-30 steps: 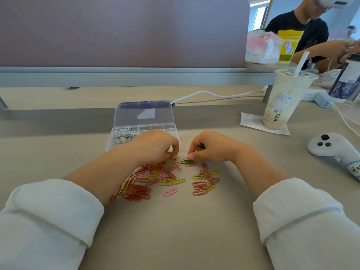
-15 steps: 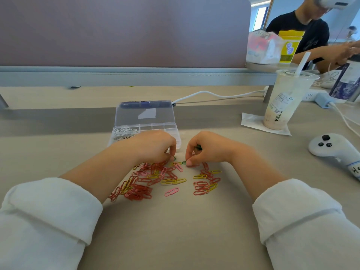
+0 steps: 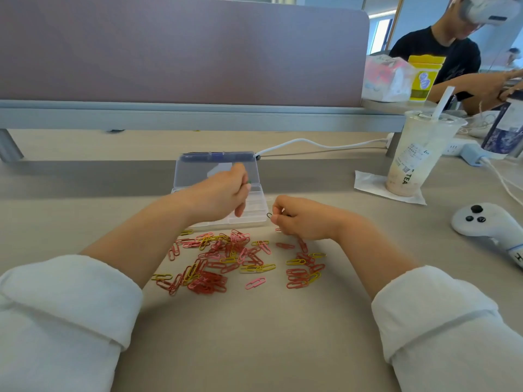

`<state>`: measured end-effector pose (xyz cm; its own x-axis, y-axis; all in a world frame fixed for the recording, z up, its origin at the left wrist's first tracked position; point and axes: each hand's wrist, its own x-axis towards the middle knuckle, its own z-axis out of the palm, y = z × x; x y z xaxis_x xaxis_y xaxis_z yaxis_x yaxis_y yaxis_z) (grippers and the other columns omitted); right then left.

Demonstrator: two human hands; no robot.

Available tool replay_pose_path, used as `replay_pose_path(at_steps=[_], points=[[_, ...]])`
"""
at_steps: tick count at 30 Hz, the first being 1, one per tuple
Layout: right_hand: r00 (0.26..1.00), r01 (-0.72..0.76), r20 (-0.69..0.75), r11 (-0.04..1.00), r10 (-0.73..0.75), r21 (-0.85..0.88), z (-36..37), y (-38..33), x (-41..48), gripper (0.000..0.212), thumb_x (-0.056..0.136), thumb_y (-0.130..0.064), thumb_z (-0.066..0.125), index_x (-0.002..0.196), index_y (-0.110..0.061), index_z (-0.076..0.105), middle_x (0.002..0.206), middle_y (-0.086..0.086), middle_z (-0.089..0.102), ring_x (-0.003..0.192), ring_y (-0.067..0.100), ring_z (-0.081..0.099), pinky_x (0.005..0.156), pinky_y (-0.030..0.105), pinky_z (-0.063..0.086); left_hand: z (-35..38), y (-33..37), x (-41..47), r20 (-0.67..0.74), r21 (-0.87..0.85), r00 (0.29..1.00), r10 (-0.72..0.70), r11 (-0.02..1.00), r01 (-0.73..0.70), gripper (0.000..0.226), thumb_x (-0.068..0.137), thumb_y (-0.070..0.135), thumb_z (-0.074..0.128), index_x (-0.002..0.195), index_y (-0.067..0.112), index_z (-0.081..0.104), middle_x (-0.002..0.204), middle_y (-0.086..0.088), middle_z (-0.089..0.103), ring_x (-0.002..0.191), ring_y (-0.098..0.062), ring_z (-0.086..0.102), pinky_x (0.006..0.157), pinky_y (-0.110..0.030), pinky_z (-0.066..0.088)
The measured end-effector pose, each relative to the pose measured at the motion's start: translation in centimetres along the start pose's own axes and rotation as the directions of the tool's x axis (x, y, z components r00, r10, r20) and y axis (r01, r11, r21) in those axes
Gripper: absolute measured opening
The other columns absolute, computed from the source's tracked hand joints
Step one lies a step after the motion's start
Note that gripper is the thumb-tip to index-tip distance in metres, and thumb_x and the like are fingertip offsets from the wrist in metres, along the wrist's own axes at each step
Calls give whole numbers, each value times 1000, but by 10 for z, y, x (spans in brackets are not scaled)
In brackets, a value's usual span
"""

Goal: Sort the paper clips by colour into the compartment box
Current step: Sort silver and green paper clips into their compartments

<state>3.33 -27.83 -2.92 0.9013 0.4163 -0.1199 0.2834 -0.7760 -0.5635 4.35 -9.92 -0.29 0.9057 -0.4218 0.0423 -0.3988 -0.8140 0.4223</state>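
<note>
A loose pile of red, pink and yellow paper clips [image 3: 226, 258] lies on the desk in front of me, with a smaller cluster [image 3: 304, 268] to its right. Behind the pile stands the clear compartment box [image 3: 259, 206] with its lid [image 3: 198, 171] propped open. My left hand [image 3: 223, 193] hovers over the box, pinching a green clip [image 3: 249, 182] between its fingertips. My right hand [image 3: 300, 219] is curled just right of the box's front corner and pinches a dark clip [image 3: 269, 215]. My left hand hides most of the compartments.
A bubble tea cup [image 3: 416, 157] with a straw stands on a napkin at the right. A white controller [image 3: 486, 222] lies further right. A white cable [image 3: 319, 144] runs behind the box. A desk divider [image 3: 181, 52] closes the back; another person sits beyond it.
My left hand has lifted off the pile and moved back over the box with a green clip. My right hand has risen from the desk holding a dark clip.
</note>
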Motion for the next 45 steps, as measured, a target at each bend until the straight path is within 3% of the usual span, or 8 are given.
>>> replay_pose_path(at_steps=[6,13,18,25,30,33,36,45], points=[[999,38,-18,991,-36,126,1,-15,10,13,97,-18,38,102,-22,49,71,-5,49,63,11,45,62,23,43,-23,-38,-17,-162,-125,983,-87,990,67,6,99,19,33,100,19,39,73,6,67,47,-8,38,47,-18,34],[980,182,-76,983,-183,-19,6,-57,46,18,98,-19,41,107,-10,54,86,-7,54,67,1,45,57,14,34,-22,-89,-44,-251,-1,956,-151,988,156,15,97,20,41,88,18,53,67,11,58,56,-8,48,51,-20,34],[977,195,-76,979,-199,-56,20,-80,74,8,98,-20,41,95,-22,48,97,-3,53,86,15,50,71,23,39,-14,-101,-47,-201,78,974,-101,990,118,14,90,29,56,90,17,64,63,14,48,55,-1,42,52,-15,31],[983,177,-35,979,-181,-104,31,-85,90,17,96,-23,46,102,-17,60,93,-1,54,82,15,50,71,25,38,-12,-110,-43,-235,102,967,-95,987,122,20,88,37,57,94,20,65,60,14,45,55,-1,42,51,-14,31],[984,171,-21,974,-176,-149,41,-86,99,22,95,-30,47,94,-18,66,82,-4,56,76,13,51,72,26,39,-20,-124,-58,-102,36,993,-64,997,68,16,84,35,63,96,25,68,58,11,47,51,-4,45,51,-12,32],[978,178,-132,977,-162,119,42,-96,101,42,97,-37,40,63,-17,54,55,-5,47,49,7,42,53,21,36,-21,-129,-64,-85,-46,996,-21,999,17,16,83,25,66,99,26,71,52,9,45,50,-3,46,53,-9,35],[974,210,-175,852,-142,479,53,-107,106,50,98,-36,38,55,-13,44,50,2,46,37,8,37,40,16,32,-20,-130,-66,-120,-30,992,32,999,-36,16,84,24,66,98,25,71,50,10,43,52,-2,48,53,-8,34],[949,304,-271,705,-162,641,71,-101,109,17,93,-15,54,77,-14,60,60,-1,64,52,12,63,55,22,54,-18,-135,-65,-239,96,945,222,974,-205,5,76,23,74,80,22,76,42,16,36,49,5,46,53,-4,32]])
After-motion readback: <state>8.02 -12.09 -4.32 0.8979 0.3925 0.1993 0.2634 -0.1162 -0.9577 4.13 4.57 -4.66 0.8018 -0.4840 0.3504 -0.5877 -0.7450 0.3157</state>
